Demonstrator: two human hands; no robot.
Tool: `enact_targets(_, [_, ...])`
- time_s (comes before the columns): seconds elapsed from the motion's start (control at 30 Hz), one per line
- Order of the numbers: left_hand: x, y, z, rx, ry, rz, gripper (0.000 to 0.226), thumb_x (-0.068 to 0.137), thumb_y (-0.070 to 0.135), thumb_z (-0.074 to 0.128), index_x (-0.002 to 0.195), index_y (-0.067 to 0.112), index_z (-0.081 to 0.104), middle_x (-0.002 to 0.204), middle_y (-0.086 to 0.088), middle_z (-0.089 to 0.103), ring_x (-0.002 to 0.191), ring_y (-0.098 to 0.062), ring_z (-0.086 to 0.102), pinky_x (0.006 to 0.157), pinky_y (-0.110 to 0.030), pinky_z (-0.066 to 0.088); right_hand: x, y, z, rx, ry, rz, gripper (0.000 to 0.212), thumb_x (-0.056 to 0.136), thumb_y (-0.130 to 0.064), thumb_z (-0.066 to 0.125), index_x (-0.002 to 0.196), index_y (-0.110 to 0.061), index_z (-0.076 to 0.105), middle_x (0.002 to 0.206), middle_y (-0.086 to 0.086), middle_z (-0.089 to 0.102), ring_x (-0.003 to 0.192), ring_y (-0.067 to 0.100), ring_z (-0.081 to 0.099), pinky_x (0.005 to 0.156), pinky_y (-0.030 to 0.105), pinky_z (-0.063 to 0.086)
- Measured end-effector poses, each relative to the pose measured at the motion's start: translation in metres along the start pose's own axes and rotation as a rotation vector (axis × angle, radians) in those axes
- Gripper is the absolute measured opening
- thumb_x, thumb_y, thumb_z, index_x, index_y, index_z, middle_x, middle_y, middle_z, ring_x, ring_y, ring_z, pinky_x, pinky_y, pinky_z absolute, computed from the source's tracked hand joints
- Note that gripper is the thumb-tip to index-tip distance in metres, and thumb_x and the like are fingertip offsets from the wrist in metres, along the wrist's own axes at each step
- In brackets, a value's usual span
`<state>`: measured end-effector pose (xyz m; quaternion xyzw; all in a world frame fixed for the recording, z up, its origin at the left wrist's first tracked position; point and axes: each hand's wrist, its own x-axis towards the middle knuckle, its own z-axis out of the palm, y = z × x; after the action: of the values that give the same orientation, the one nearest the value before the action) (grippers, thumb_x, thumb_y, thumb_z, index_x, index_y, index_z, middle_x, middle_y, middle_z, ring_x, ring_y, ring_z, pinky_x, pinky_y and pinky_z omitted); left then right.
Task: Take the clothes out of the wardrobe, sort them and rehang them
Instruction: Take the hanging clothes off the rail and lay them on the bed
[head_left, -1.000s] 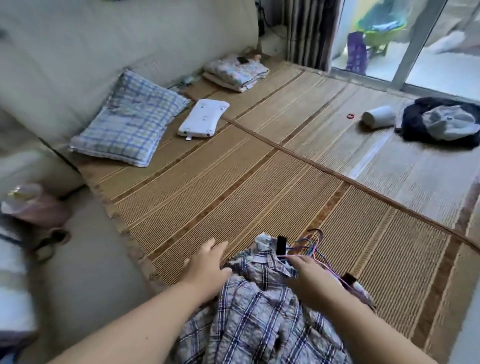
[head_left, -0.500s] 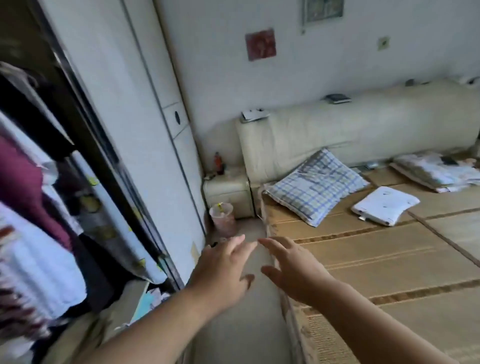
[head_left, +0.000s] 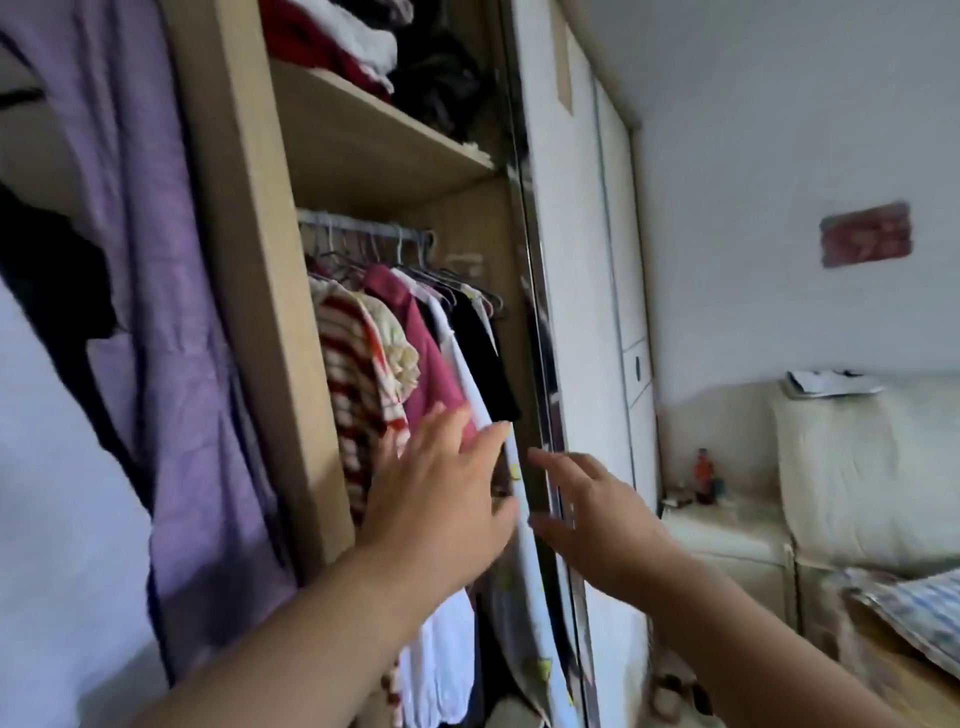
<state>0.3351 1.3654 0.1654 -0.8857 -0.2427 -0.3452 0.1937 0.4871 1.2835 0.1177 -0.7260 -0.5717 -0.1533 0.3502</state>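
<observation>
**Both hands spread in front of the open wardrobe**

Head view: the wardrobe (head_left: 260, 270) stands open, its pale wooden upright dividing two sections. In the right section a rail (head_left: 363, 228) carries a packed row of hangers, and from them hang the clothes: a red-and-white striped top (head_left: 358, 395) at the left, a cream ruffled piece (head_left: 397, 353) beside it, a magenta shirt (head_left: 431, 358), a white garment (head_left: 447, 654) and a black garment (head_left: 480, 353) at the right end. A light blue printed fabric (head_left: 524, 582) hangs down along the edge of the sliding door (head_left: 561, 260).

The left hand (head_left: 441, 499) is open with its fingers spread, lying in front of the magenta shirt and the white garment; whether it touches the cloth is hard to tell through the blur. The right hand (head_left: 592, 519) is also open, fingers extended, empty, near the door edge and just beside the blue printed fabric. Neither hand is gripping anything.

Above the rail, a shelf (head_left: 374, 150) holds folded dark red, white and black items. In the left section hangs a lilac garment (head_left: 166, 364), with something black next to it.

To the right, a cream upholstered headboard (head_left: 857, 467) stands against the wall, with a small bedside cabinet (head_left: 727, 535) holding a little bottle (head_left: 702, 475). A checked pillow (head_left: 919, 613) lies at the lower right edge. A red picture (head_left: 866, 241) hangs on the wall.
</observation>
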Motion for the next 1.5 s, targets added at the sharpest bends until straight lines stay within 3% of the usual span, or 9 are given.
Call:
enact_targets(0.1, [0.03,-0.029,-0.03,0.124,0.106,-0.096,0.071,0.072,0.062,0.047,0.138,0.039,0.034,0.151,0.003,0.032,0.141,-0.02,0.025,0.109,-0.049,0.024,0.055,-0.018,-0.003,0.044,0.04,-0.096,0.063,0.087,-0.041,0.058,0.142,-0.038,0.029,0.14,-0.009,0.041,0.11,0.011,0.055,0.095,0.032,0.044])
enact_targets(0.3, [0.082,-0.067,-0.073,0.349,0.25,-0.225,0.075,0.074,0.061,0.052,0.141,0.036,0.029,0.154,-0.002,0.025,0.145,-0.025,0.013,0.113,-0.051,0.016,0.145,-0.034,0.001,0.209,0.05,-0.28,0.062,0.085,-0.042,0.059,0.141,-0.035,0.034,0.14,-0.003,0.043,0.122,0.02,0.048,0.101,0.035,0.042])
enact_targets(0.43, [0.11,-0.087,-0.089,0.437,0.354,-0.407,0.088,0.081,0.041,0.059,0.15,0.019,0.009,0.159,-0.004,-0.006,0.146,-0.021,-0.009,0.116,-0.047,0.01,0.201,-0.045,0.007,0.263,0.002,-0.394,0.062,0.087,-0.041,0.059,0.143,-0.028,0.035,0.138,0.001,0.046,0.121,0.018,0.048,0.098,0.026,0.037])
enact_targets(0.53, [0.121,-0.092,-0.093,0.417,0.474,-0.488,0.091,0.08,0.02,0.057,0.15,0.01,0.001,0.159,-0.005,-0.011,0.147,-0.023,-0.001,0.114,-0.043,0.023,0.245,-0.057,0.01,0.296,-0.004,-0.474,0.058,0.088,-0.036,0.058,0.142,-0.023,0.038,0.137,0.005,0.049,0.125,0.023,0.047,0.1,0.03,0.037])
enact_targets(0.63, [0.126,-0.093,-0.085,0.383,0.601,-0.513,0.092,0.075,0.008,0.057,0.15,0.007,0.004,0.16,-0.008,-0.004,0.143,-0.026,0.016,0.106,-0.036,0.032,0.285,-0.072,0.016,0.333,0.013,-0.512,0.046,0.088,-0.025,0.057,0.132,-0.016,0.049,0.125,0.012,0.059,0.115,0.03,0.054,0.089,0.031,0.042])
enact_targets(0.77, [0.126,-0.1,-0.079,0.285,0.696,-0.658,0.097,0.073,0.013,0.061,0.151,0.019,0.004,0.154,-0.01,0.023,0.128,-0.03,0.041,0.095,-0.037,0.041,0.329,-0.093,0.033,0.309,-0.038,-0.478,0.036,0.092,-0.017,0.052,0.126,-0.005,0.051,0.123,0.017,0.06,0.114,0.034,0.054,0.091,0.034,0.043])
enact_targets(0.93, [0.126,-0.107,-0.076,0.268,0.753,-0.681,0.09,0.066,0.019,0.061,0.145,0.026,0.019,0.127,-0.012,0.05,0.106,-0.032,0.054,0.084,-0.038,0.048,0.364,-0.121,0.053,0.284,-0.044,-0.388,0.022,0.091,-0.008,0.046,0.102,-0.003,0.064,0.107,0.017,0.067,0.103,0.033,0.061,0.081,0.031,0.047])
enact_targets(1.1, [0.123,-0.106,-0.075,0.246,0.774,-0.642,0.09,0.067,0.015,0.063,0.146,0.027,0.021,0.131,-0.006,0.049,0.115,-0.025,0.05,0.088,-0.029,0.041,0.379,-0.135,0.066,0.408,-0.088,-0.196,0.028,0.087,-0.005,0.044,0.108,-0.004,0.063,0.114,0.016,0.065,0.106,0.033,0.06,0.082,0.036,0.048])
enact_targets(1.5, [0.123,-0.097,-0.077,0.21,0.761,-0.657,0.087,0.07,0.014,0.06,0.146,0.026,0.02,0.13,-0.008,0.05,0.114,-0.025,0.051,0.093,-0.034,0.046,0.38,-0.114,0.031,0.389,0.084,-0.312,0.024,0.087,-0.008,0.043,0.097,-0.004,0.065,0.101,0.019,0.067,0.095,0.035,0.063,0.068,0.03,0.039])
